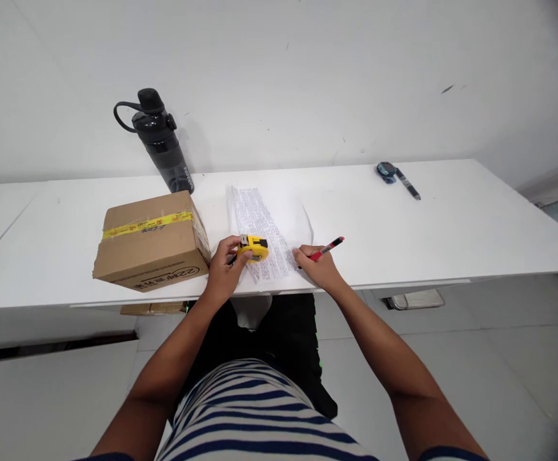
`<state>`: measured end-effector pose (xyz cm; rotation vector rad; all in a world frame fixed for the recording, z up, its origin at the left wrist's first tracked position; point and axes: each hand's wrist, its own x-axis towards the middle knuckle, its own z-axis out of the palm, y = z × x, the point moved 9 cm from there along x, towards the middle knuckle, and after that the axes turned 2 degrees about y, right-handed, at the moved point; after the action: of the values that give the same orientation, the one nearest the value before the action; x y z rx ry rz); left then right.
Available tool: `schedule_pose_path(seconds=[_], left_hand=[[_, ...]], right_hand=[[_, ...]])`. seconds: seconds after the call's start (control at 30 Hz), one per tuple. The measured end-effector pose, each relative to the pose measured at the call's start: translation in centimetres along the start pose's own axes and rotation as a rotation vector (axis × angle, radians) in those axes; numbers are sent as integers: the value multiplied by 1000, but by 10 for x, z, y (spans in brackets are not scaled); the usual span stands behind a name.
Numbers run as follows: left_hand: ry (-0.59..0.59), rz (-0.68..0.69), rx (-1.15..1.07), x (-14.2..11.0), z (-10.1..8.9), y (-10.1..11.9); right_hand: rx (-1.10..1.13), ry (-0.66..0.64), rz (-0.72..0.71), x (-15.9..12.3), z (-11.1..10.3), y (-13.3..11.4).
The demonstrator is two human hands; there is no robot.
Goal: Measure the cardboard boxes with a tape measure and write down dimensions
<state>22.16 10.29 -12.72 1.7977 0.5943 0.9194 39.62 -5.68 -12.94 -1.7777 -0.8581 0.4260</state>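
Left hand (226, 266): pinching the yellow tape measure (254, 248) between thumb and fingers, just right of the box (147, 246).
Right hand (316, 266): grasping the red pen (327, 247), its rear end leaning to the far right.
Paper (279, 221): on the table (461, 237), between the hands; the written band slants from far left to near right, its near end closest to the right hand.
Pen tip: left of the right fingers, by the band's right edge; contact cannot be told.
Box writing: "22" in an oval, dark characters nearby; the yellow strip's print is too small.
Bottle (161, 147): behind the box, pale lettering low down, unclear.
Paper writing: dense rows, illegible.
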Motion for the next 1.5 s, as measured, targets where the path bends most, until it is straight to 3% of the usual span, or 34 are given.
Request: schedule_pose_path(seconds=[0.13,0.33,0.57,0.67,0.83,0.93,1.03,1.1,1.2,1.3,1.4,1.5], left_hand=[[-36,75,58,-1,1,7],[-38,191,115,-1,0,22],[-57,205,86,-3,1,32],[-69,198,83,-3,2,31],[-90,250,117,-6,3,31],[-85,274,141,-9,1,32],[-44,299,84,-15,-7,41],[6,288,-11,-20,-15,51],[95,165,-229,-27,-27,59],[129,-68,-500,-37,-26,53],[98,-221,-674,-45,-21,55],[107,-192,-701,-46,-33,73]], right_hand=[[-3,52,4,-1,-4,-1],[-29,8,-1,-1,-1,-1],[-89,16,-15,-1,-3,2],[-132,87,-48,0,-8,-3],[-270,320,-90,4,-16,-6],[-362,358,-52,9,-13,0],[-370,324,-59,7,-5,-4],[-253,274,-136,0,3,-17],[90,9,-270,-21,32,-48],[404,-285,-293,-48,63,-82],[467,-275,-277,-60,74,-104],[408,-179,-286,-62,80,-117]])
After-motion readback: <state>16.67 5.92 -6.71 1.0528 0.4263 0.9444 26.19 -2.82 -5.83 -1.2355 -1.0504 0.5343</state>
